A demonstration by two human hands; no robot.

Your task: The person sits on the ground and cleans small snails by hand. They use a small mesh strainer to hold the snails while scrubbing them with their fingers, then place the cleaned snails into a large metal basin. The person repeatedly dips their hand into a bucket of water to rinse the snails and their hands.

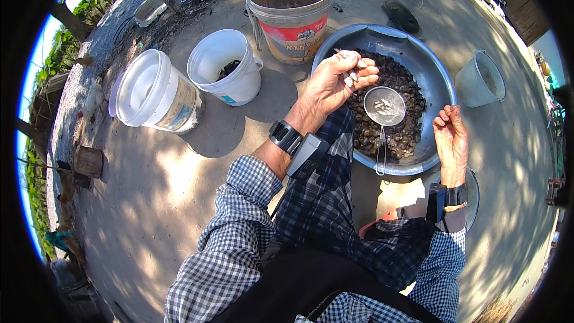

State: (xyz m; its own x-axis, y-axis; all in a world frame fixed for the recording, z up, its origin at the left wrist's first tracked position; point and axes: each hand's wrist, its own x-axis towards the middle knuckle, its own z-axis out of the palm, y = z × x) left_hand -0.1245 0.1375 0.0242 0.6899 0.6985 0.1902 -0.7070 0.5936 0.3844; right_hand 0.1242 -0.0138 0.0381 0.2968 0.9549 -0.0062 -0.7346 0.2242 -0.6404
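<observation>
My left hand (345, 74) is raised over the left part of a wide metal basin (432, 72). Several small whitish pieces (352, 78), which look like little fish, are held in its curled fingers. Dark snail-like shells (399, 139) cover much of the basin's floor. On top of them rests a round wire-mesh strainer (384, 114) with slim silvery pieces inside, its wire handle lying towards me across the basin's near rim. At the basin's right rim is my right hand (450, 139), palm up with fingers bent and the thumb near the fingertips. Whether it pinches something small is hidden.
A large bucket with a red label (291, 22) stands beyond the basin. Left of it are a white bucket with dark contents (224, 63) and a lidded white tub (157, 94). A grey bucket (480, 78) is to the right, and another vessel (473, 202) lies under my right wrist.
</observation>
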